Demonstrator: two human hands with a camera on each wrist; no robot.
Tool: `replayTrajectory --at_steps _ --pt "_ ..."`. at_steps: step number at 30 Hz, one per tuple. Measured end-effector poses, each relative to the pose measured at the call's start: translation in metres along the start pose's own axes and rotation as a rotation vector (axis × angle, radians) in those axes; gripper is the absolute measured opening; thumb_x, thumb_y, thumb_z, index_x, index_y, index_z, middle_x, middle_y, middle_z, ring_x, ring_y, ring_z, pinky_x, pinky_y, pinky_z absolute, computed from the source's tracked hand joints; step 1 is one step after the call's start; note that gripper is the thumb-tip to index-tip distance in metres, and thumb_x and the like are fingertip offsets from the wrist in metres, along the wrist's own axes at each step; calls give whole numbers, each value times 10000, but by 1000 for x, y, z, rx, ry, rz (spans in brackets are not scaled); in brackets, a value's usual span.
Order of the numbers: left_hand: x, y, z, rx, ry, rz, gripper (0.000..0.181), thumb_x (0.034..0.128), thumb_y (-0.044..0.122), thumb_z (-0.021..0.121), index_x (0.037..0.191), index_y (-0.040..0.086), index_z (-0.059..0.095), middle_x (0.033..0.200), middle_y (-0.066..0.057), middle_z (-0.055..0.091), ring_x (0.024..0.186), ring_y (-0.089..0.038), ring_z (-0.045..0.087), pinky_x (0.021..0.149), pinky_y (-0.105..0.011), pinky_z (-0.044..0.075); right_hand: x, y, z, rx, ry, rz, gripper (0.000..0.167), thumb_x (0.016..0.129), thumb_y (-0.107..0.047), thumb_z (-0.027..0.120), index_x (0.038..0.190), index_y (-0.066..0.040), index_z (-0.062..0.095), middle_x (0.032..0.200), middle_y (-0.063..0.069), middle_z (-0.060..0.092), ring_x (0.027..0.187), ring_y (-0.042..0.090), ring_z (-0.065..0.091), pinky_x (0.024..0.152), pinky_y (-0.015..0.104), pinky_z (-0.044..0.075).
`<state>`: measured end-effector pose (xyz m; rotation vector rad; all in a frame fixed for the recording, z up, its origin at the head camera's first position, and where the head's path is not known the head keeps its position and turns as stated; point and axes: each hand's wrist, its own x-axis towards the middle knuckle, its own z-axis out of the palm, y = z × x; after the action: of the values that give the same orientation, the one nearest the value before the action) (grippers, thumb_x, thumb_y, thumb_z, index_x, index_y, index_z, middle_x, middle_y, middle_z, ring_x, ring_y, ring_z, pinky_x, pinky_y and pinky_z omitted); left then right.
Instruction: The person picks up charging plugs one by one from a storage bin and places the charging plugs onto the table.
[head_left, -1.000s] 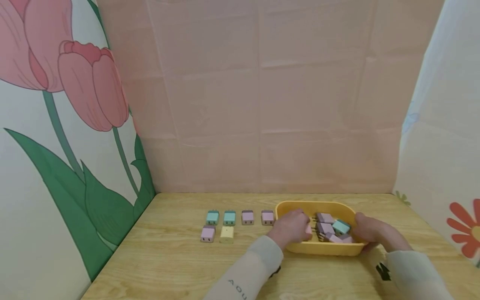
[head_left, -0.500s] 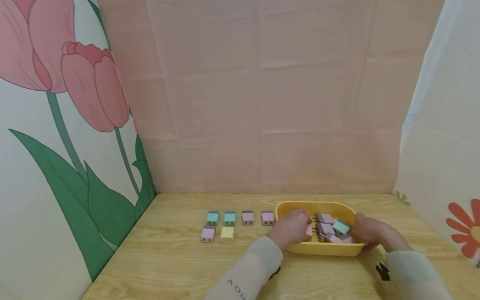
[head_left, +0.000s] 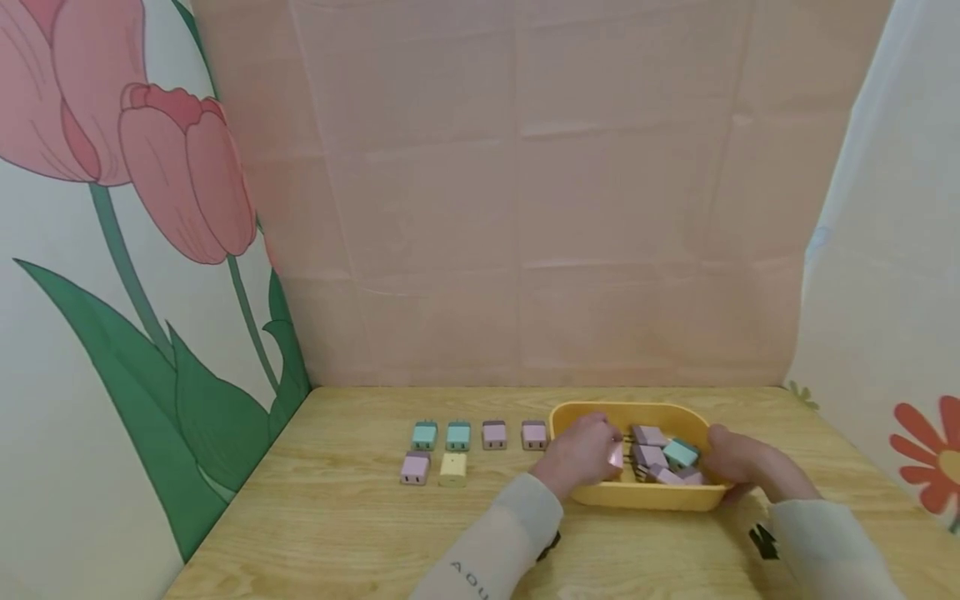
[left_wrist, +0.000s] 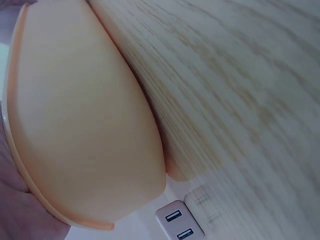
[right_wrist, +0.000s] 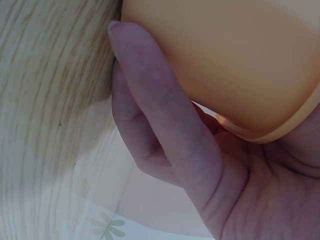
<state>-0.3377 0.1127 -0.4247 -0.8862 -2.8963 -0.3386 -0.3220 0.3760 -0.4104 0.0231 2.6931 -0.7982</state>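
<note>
Left hand (head_left: 581,452) dips into left half of yellow tub (head_left: 645,498), nearer to pink charger (head_left: 616,460) than right hand (head_left: 741,458), which grips tub's right end. Charger is inside tub, just right of left hand; fingers hidden, can't tell if pinched. Tub's long axis runs left-right; charger's unclear. Charger looks small, pale, partly covered.

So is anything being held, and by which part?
Right hand: yellow basin, by its right end. Left hand: apparently a pink charger; exact grip hidden.
</note>
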Motion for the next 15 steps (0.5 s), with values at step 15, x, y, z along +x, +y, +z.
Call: replayTrajectory --at_steps 15 --pt "3 -5 0 -27 52 47 464 911 360 898 1347 318 744 1268 164 687 1076 26 641 896 -123 555 4 4 0 23 3 -13 354 971 9 485 1253 194 379 992 215 527 787 237 664 685 386 674"
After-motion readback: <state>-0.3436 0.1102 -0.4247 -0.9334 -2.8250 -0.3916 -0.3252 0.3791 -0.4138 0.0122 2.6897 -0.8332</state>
